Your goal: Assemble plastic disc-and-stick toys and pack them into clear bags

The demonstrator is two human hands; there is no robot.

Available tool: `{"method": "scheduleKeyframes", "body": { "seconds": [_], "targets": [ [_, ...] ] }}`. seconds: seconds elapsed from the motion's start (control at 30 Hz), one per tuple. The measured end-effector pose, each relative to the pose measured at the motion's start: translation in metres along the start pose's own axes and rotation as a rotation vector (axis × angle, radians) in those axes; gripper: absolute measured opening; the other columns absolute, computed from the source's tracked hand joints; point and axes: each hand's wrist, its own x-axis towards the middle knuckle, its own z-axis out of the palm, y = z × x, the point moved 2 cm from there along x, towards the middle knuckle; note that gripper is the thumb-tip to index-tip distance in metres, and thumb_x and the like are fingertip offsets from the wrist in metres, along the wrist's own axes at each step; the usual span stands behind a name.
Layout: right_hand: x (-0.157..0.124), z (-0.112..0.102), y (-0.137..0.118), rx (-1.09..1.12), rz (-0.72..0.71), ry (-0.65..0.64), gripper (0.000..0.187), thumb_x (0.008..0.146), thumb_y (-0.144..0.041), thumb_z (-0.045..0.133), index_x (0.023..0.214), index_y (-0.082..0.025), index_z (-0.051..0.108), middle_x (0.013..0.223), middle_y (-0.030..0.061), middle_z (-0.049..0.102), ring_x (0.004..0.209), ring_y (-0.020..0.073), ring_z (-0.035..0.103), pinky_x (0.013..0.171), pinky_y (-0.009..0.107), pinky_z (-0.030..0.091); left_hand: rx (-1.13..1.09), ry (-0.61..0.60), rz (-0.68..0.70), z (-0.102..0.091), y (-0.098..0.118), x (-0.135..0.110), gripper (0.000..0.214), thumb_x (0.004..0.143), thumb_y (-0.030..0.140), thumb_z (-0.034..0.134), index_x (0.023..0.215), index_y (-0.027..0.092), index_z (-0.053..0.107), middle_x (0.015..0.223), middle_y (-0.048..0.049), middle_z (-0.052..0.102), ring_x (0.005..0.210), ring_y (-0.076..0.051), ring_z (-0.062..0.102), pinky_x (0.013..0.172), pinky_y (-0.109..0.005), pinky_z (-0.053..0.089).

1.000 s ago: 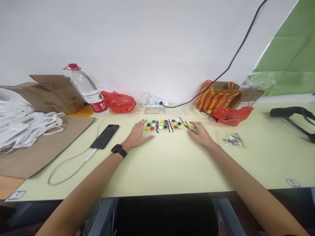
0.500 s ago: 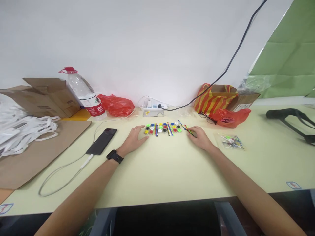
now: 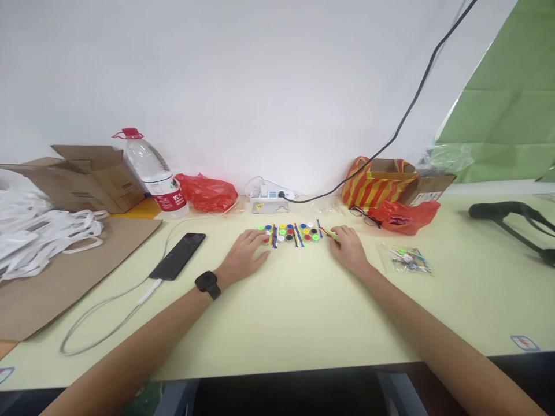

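My left hand (image 3: 245, 255) lies at the left end of a row of small round coloured discs (image 3: 289, 237), its thumb apart and fingertips covering some of them. The discs are red, blue, yellow, green, black and white. Two bundles of thin coloured sticks (image 3: 298, 235) stand between the disc groups. At the right end, my right hand (image 3: 350, 249) rests on the table with its fingers closed on the ends of green and yellowish sticks (image 3: 331, 234). A blue stick (image 3: 319, 227) lies just left of them. The right fingertips are partly hidden.
Left are a phone (image 3: 177, 256) on a cable, a water bottle (image 3: 154, 176), cardboard (image 3: 82, 271) and white straps (image 3: 52, 237). Behind are a power strip (image 3: 271, 195) and red bags (image 3: 208, 193). A small clear packet (image 3: 407, 259) and glasses (image 3: 366, 216) lie right.
My left hand has shifted right, over the leftmost discs. The sticks by my right hand have changed angle, and its fingers have moved slightly. The whole view has tipped up a little.
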Motion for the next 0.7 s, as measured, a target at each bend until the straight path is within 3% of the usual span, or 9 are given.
{"method": "scheduleKeyframes", "body": {
  "seconds": [0.17, 0.33, 0.5, 0.7],
  "targets": [
    [0.011, 0.004, -0.032, -0.073, -0.212, -0.072, 0.048, 0.098, -0.044, 0.055, 0.138, -0.019, 0.058, 0.135, 0.0156, 0.063, 0.130, 0.0342, 0.051, 0.111, 0.049, 0.039, 0.029, 0.010, 0.123, 0.021, 0.027, 0.024, 0.043, 0.097, 0.038, 0.060, 0.137, 0.023, 0.058, 0.145, -0.0112, 0.059, 0.139, -0.033, 0.048, 0.120, -0.054, 0.038],
    [0.037, 0.026, -0.045, -0.122, -0.272, -0.235, 0.051, 0.107, -0.038, 0.035, 0.153, -0.020, 0.048, 0.159, 0.0126, 0.049, 0.147, 0.0295, 0.041, 0.122, 0.049, 0.029, -0.015, 0.046, 0.232, 0.040, 0.049, 0.043, 0.038, 0.096, 0.030, 0.062, 0.132, 0.021, 0.060, 0.138, -0.0125, 0.063, 0.135, -0.032, 0.051, 0.117, -0.053, 0.041],
    [0.046, 0.040, -0.045, -0.115, -0.299, -0.326, 0.054, 0.109, -0.034, 0.024, 0.157, -0.020, 0.044, 0.160, 0.0094, 0.049, 0.150, 0.0248, 0.042, 0.128, 0.053, 0.021, -0.024, 0.082, 0.215, 0.037, 0.049, 0.037, 0.026, 0.096, 0.021, 0.059, 0.121, 0.022, 0.064, 0.126, -0.0092, 0.067, 0.126, -0.029, 0.057, 0.115, -0.052, 0.043],
    [0.018, 0.024, -0.034, -0.133, -0.260, -0.302, 0.055, 0.109, -0.035, 0.026, 0.155, -0.012, 0.046, 0.158, 0.0169, 0.049, 0.151, 0.0282, 0.041, 0.127, 0.056, 0.025, -0.047, 0.073, 0.213, 0.031, 0.049, 0.027, 0.025, 0.095, 0.020, 0.059, 0.120, 0.022, 0.063, 0.124, -0.0086, 0.068, 0.122, -0.028, 0.057, 0.111, -0.051, 0.045]
  ]
}}
